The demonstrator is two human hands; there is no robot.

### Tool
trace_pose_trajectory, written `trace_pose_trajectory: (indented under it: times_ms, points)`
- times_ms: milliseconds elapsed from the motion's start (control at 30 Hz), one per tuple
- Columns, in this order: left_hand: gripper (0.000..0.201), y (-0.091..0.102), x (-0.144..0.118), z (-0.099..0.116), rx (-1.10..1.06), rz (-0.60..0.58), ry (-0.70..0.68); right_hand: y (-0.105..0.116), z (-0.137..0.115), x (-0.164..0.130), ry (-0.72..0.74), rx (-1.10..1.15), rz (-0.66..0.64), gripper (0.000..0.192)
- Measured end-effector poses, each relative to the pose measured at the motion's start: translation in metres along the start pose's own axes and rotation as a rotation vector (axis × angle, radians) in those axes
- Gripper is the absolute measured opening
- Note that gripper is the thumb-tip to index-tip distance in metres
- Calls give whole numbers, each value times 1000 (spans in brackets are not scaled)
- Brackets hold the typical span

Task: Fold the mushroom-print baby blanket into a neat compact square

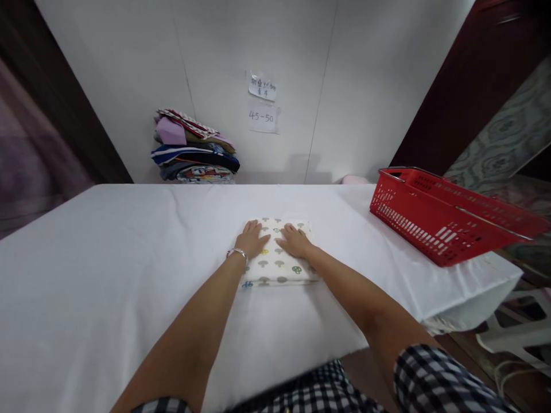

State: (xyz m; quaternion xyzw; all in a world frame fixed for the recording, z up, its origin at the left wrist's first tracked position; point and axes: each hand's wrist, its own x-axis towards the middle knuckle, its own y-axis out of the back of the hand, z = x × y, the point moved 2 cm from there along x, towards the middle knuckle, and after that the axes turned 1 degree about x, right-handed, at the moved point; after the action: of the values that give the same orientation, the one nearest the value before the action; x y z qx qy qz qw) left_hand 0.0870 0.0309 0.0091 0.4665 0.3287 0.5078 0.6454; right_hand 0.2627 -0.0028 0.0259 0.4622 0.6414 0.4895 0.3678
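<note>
A white cloth (279, 265) printed with grey, green, yellow and blue mushrooms lies folded into a flat rectangle on the table. My left hand (252, 239) rests palm down on its left side, fingers spread. On the upper right part of the cloth lies my right hand (295, 241), also flat with the fingers stretched out. Neither hand grips the fabric. A silver bracelet (237, 251) circles my left wrist.
A white-covered table (129, 258) spreads beneath my arms. At its right edge stands a red plastic basket (430, 221). A stack of folded fabrics (196, 152) sits at the back left against the wall, where paper notes (263, 117) hang.
</note>
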Motion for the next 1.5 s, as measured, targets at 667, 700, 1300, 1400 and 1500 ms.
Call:
trace_pose_trajectory:
  times_ms: [667, 700, 1300, 1400, 1500]
  points:
    - [73, 37, -60, -18, -126, 129, 255, -43, 12, -108, -352, 695, 313, 71]
    - [72, 40, -54, -24, -117, 148, 279, -43, 5, -107, -316, 704, 292, 73]
    - [47, -5, -115, 75, 27, 100, -441, -47, 17, -93, -168, 1332, 543, 65]
    - [45, -11, -118, 76, 36, 82, -476, -47, 18, -96, -217, 1381, 533, 60]
    - [41, -13, -117, 70, 33, 88, -470, -47, 21, -99, -275, 1355, 542, 51]
